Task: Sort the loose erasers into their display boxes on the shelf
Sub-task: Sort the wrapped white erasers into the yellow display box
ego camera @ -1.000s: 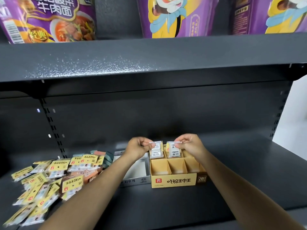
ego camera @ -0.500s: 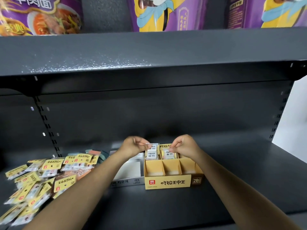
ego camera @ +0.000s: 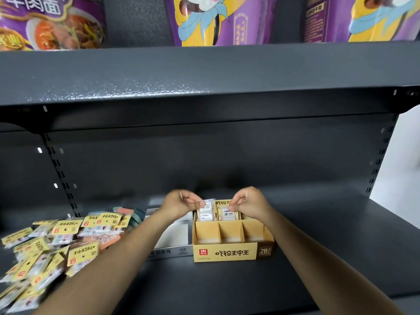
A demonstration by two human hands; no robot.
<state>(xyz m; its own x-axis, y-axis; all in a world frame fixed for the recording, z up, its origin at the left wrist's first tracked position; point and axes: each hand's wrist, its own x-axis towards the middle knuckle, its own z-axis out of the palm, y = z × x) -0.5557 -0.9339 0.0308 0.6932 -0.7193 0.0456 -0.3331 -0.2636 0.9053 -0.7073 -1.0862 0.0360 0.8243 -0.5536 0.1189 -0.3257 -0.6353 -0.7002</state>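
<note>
Hands first: my left hand [ego camera: 179,202] pinches the top edge of a clear-wrapped eraser packet [ego camera: 205,213], and my right hand [ego camera: 248,201] pinches the top of a second packet with a 2B label [ego camera: 228,215]. Both packets hang upright, long axis vertical, their lower ends already down inside the back row of the yellow display box [ego camera: 231,252]. The left one sits over the rear-left compartment, the right one over the rear-middle one, the two just beside each other. As I read it, the move ahead is straight down and let go, so what matters is that each packet stands directly above its own slot and not over the divider between them.

The three front compartments [ego camera: 230,234] lie nearer to me than the hands; they look almost bare, though something pale may lie on their floors and I cannot make it out. The rear-right slot is hidden behind my right hand, so I cannot tell what it holds.

The pile of loose erasers [ego camera: 56,244] is well off to my left on the shelf [ego camera: 341,258], spread across its left end, so the left hand is plainly the nearer one for the next fetch. The right would have to cross over both boxes. Between the pile and the yellow box stands a grey-white display box [ego camera: 172,242], touching or nearly touching the yellow one. My left forearm passes over its front corner. Many of the pile's packets carry yellow header cards matching the yellow box's print.
</note>
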